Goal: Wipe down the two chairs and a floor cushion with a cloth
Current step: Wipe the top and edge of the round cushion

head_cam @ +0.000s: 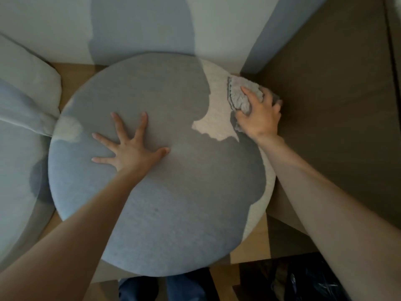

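The left hand (130,148) lies palm down on the cushion (173,203), a little left of its middle, with the fingers (140,127) straight and spread wide and the thumb (162,151) stretched out to the right. Its bare left forearm (86,213) runs up from the near left. The right hand (260,115) is at the cushion's far right edge, back of the hand upward, its fingers curled round a crumpled cloth (238,94), with the forefinger (249,94) laid along the top of it. The bare right forearm (325,192) reaches in from the near right, wrist nearly straight. The two hands are well apart.
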{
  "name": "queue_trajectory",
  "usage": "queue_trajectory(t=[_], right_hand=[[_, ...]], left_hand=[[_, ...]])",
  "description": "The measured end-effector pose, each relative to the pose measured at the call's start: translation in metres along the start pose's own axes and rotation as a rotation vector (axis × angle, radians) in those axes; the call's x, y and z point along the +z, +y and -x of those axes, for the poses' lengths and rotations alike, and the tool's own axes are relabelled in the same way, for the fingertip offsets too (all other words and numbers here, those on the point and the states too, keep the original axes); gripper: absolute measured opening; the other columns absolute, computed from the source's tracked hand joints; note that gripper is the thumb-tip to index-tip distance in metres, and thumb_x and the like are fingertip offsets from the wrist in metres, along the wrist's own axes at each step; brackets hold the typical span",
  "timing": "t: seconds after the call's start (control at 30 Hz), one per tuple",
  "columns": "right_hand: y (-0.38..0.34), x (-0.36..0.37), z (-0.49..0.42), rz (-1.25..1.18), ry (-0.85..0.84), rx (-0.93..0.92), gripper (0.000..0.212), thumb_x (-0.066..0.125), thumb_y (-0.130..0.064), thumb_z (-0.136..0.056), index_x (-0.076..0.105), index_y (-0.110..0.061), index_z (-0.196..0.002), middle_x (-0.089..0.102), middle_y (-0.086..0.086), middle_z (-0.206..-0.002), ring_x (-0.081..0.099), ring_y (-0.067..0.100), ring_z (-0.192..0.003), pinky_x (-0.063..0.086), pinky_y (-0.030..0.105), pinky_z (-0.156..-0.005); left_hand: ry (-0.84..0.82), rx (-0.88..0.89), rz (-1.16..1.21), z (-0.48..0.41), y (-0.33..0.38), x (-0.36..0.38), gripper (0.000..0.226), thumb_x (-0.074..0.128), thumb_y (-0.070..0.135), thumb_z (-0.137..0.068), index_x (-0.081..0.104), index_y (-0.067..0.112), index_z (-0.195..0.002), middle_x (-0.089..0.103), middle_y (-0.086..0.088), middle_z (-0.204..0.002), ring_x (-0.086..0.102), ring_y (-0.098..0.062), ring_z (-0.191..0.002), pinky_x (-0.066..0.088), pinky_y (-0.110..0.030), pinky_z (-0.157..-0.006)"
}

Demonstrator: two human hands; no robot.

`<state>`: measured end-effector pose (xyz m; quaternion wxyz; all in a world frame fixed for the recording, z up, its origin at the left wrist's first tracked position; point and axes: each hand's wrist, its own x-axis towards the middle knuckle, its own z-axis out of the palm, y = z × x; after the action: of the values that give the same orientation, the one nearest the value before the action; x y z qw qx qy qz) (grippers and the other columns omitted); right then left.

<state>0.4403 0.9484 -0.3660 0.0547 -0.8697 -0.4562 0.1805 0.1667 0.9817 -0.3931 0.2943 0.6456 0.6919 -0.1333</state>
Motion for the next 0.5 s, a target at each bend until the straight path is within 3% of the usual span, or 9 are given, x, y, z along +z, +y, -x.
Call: queue_trajectory(t=[0.07,0.13,0.2,0.3,0.5], right_hand=[[0.009,0.008,-0.007,0.027,-0.137,-0.017,0.067,0.050,-0.067,-0.084,0.022,-0.053,-0.144,0.006,-0.001,-0.160,0.008,0.044,-0.139,0.013,0.054,-0.115],[0.018,0.014,-0.006,0.007,-0.104,-0.037,0.061,0.042,-0.070,-0.087,0.025,-0.053,-0.143,0.009,0.000,-0.160,0.012,0.045,-0.137,0.015,0.052,-0.114],[0.021,0.016,-0.001,-0.024,0.017,-0.031,0.048,0.048,-0.049,-0.094,0.039,-0.042,-0.141,0.021,0.010,-0.154,0.027,0.044,-0.128,0.026,0.046,-0.109],[0.029,0.017,0.009,-0.090,0.116,-0.003,0.045,0.057,-0.021,-0.093,0.049,-0.030,-0.136,0.032,0.018,-0.143,0.040,0.039,-0.119,0.034,0.040,-0.106],[0.056,0.032,0.085,-0.280,0.196,0.115,0.045,0.062,-0.008,-0.090,0.055,-0.023,-0.132,0.036,0.014,-0.139,0.046,0.029,-0.123,0.037,0.025,-0.103]], left_hand=[[0.000,-0.007,-0.004,0.000,0.000,-0.001,0.100,0.067,0.071,-0.066,-0.004,0.066,-0.137,-0.037,0.012,-0.151,-0.029,-0.047,-0.136,0.001,-0.083,-0.094],[-0.008,-0.001,-0.004,0.000,0.000,-0.002,0.101,0.067,0.070,-0.067,-0.005,0.066,-0.137,-0.036,0.011,-0.151,-0.029,-0.047,-0.137,0.001,-0.083,-0.094],[-0.020,0.001,0.002,0.001,0.001,-0.003,0.101,0.067,0.070,-0.067,-0.004,0.065,-0.138,-0.036,0.011,-0.151,-0.029,-0.046,-0.137,0.000,-0.082,-0.095],[-0.032,-0.009,0.008,0.002,0.002,-0.005,0.100,0.067,0.070,-0.067,-0.002,0.064,-0.139,-0.036,0.011,-0.151,-0.030,-0.045,-0.137,-0.002,-0.081,-0.096],[-0.043,-0.002,0.021,0.005,0.003,-0.009,0.100,0.068,0.068,-0.067,-0.003,0.064,-0.139,-0.036,0.011,-0.152,-0.030,-0.044,-0.137,-0.003,-0.081,-0.097]])
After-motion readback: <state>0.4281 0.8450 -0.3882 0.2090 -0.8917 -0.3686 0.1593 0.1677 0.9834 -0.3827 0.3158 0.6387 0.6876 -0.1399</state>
